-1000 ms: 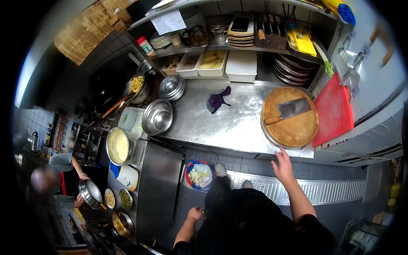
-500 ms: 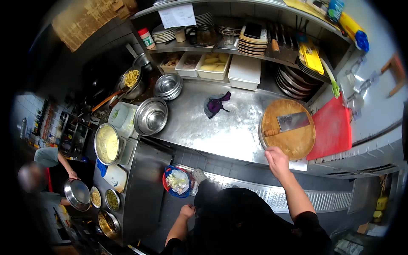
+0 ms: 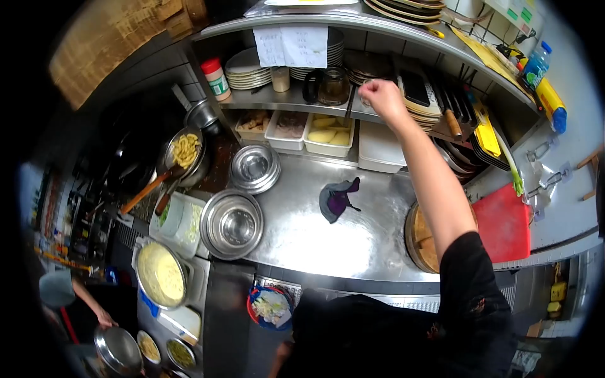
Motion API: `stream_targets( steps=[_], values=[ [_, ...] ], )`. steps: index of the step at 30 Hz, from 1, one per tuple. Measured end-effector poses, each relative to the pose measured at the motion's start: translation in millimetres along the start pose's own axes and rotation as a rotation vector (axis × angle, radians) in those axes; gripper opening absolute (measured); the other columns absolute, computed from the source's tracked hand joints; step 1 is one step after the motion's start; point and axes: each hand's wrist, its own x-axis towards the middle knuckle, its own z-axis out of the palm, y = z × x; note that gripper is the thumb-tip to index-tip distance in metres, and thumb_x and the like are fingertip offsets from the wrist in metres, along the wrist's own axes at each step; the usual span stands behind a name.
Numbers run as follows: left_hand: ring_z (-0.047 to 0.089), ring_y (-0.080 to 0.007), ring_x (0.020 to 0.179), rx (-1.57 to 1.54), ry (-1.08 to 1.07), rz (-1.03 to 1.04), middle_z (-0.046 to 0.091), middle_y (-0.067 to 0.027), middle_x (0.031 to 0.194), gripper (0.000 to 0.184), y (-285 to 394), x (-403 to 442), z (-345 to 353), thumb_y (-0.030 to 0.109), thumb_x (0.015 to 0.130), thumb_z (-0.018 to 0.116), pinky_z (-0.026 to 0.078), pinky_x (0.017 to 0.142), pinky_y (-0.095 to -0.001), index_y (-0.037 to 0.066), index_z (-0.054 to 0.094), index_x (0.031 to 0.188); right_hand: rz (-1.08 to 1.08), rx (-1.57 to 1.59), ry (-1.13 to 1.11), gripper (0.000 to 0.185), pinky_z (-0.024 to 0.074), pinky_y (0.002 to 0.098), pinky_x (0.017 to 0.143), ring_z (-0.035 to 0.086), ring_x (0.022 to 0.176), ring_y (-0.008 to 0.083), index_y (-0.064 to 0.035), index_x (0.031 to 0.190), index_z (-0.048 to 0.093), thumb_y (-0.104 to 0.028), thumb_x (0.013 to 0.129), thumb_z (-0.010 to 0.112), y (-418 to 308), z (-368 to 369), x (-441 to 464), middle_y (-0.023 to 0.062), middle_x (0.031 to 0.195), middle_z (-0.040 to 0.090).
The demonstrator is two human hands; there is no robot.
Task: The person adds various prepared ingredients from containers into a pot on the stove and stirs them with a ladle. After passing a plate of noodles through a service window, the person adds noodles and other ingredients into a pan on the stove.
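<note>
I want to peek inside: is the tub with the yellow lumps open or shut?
Open: no lid covers the tub, and the yellow lumps inside show from above.

Cloth [image 3: 338, 200] is lying on the counter [image 3: 296, 233], bowls [image 3: 236, 227] sitting left of it, chopping board [image 3: 421, 246] right, partly behind the arm [image 3: 438, 170]. Tubs [image 3: 328, 149] are standing behind the cloth, below the shelf [image 3: 252, 96]. Right hand [image 3: 382, 96] is hanging between jug [image 3: 334, 87] and plates [image 3: 425, 112]; shelf contact's hard to tell.

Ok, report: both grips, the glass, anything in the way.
Right grip at the glass, hold unclear. Left grip low, barely showing. Jug and stacked plates flank the glass, might crowd it.
</note>
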Motion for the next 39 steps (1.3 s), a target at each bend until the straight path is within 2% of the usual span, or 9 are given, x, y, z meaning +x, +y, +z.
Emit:
stream_targets(
  steps=[3, 8, 9, 12, 18, 23, 29, 38, 39],
  values=[
    [0.074, -0.0327, 0.085, -0.329, -0.036, -0.098, 0.073, -0.0199, 0.101, 0.033, -30, 23, -37, 0.035, 0.096, 0.06, 0.058, 0.068, -0.0445, 0.008, 0.073, 0.107, 0.156, -0.087, -0.029, 0.018, 0.0546, 0.0369, 0.076, 0.071, 0.078, 0.0272, -0.0072, 0.088, 0.078, -0.023, 0.079, 0.074, 8, 36, 78, 0.0135, 0.084, 0.074],
    [0.074, -0.0321, 0.082, -0.323, 0.016, -0.404, 0.073, -0.0196, 0.096, 0.033, -55, 65, -82, 0.037, 0.095, 0.061, 0.057, 0.065, -0.0438, 0.007, 0.073, 0.105, 0.265, -0.339, -0.094, 0.023, 0.0541, 0.0396, 0.082, 0.071, 0.088, 0.0336, -0.0025, 0.093, 0.076, -0.019, 0.081, 0.066, 14, 64, 148, 0.02, 0.094, 0.073],
    [0.073, -0.0324, 0.082, -0.332, 0.019, -0.42, 0.073, -0.0197, 0.096, 0.034, -57, 69, -89, 0.037, 0.094, 0.061, 0.057, 0.065, -0.0441, 0.007, 0.073, 0.105, 0.303, -0.41, -0.105, 0.025, 0.0541, 0.04, 0.083, 0.07, 0.089, 0.0346, -0.0012, 0.094, 0.076, -0.019, 0.082, 0.063, 15, 68, 156, 0.0211, 0.095, 0.073],
    [0.073, -0.0334, 0.081, -0.348, 0.036, -0.457, 0.073, -0.0201, 0.094, 0.036, -57, 78, -99, 0.04, 0.093, 0.062, 0.056, 0.064, -0.045, 0.007, 0.074, 0.103, 0.096, -0.692, -0.203, 0.03, 0.0548, 0.0417, 0.084, 0.071, 0.087, 0.0355, 0.0021, 0.096, 0.074, -0.02, 0.085, 0.057, 21, 73, 171, 0.0228, 0.096, 0.072],
    [0.073, -0.0353, 0.079, -0.345, 0.052, -0.465, 0.073, -0.0208, 0.09, 0.041, -42, 78, -82, 0.044, 0.091, 0.063, 0.054, 0.062, -0.0469, 0.006, 0.074, 0.1, 0.294, -0.585, -0.399, 0.033, 0.0548, 0.0456, 0.086, 0.07, 0.096, 0.0382, 0.0034, 0.095, 0.074, -0.025, 0.083, 0.061, -1, 72, 175, 0.0257, 0.1, 0.071],
    [0.073, -0.0369, 0.078, -0.354, 0.093, -0.453, 0.073, -0.0214, 0.087, 0.045, -21, 63, -55, 0.048, 0.089, 0.064, 0.053, 0.061, -0.0485, 0.005, 0.075, 0.098, 0.197, -0.741, -0.433, 0.036, 0.0523, 0.0431, 0.094, 0.067, 0.111, 0.0318, -0.0042, 0.115, 0.073, -0.022, 0.087, 0.058, 20, 84, 190, 0.0192, 0.124, 0.067],
    [0.072, -0.0388, 0.076, -0.363, 0.158, -0.446, 0.073, -0.0222, 0.083, 0.05, 7, 36, -31, 0.053, 0.086, 0.065, 0.052, 0.06, -0.0504, 0.005, 0.075, 0.095, 0.158, -0.646, -0.433, 0.047, 0.0526, 0.0429, 0.092, 0.068, 0.104, 0.0343, -0.0048, 0.109, 0.074, -0.04, 0.08, 0.067, 20, 77, 190, 0.0208, 0.117, 0.069],
    [0.072, -0.0426, 0.09, -0.339, 0.05, -0.687, 0.071, -0.0283, 0.091, 0.053, 43, 19, -22, 0.053, 0.087, 0.063, 0.055, 0.072, -0.053, 0.004, 0.076, 0.102, 0.048, -0.585, -0.485, 0.046, 0.0509, 0.0409, 0.093, 0.067, 0.106, 0.0332, -0.0059, 0.11, 0.074, -0.043, 0.086, 0.063, 20, 61, 194, 0.0192, 0.117, 0.07],
    [0.071, -0.0428, 0.092, -0.383, 0.071, -0.699, 0.071, -0.0289, 0.091, 0.054, 48, 17, -22, 0.053, 0.087, 0.063, 0.055, 0.074, -0.0529, 0.003, 0.076, 0.102, 0.034, -0.61, -0.471, 0.04, 0.0512, 0.0385, 0.084, 0.067, 0.091, 0.0284, -0.0066, 0.106, 0.076, -0.04, 0.089, 0.063, 24, 64, 200, 0.0169, 0.105, 0.073]
  ],
)
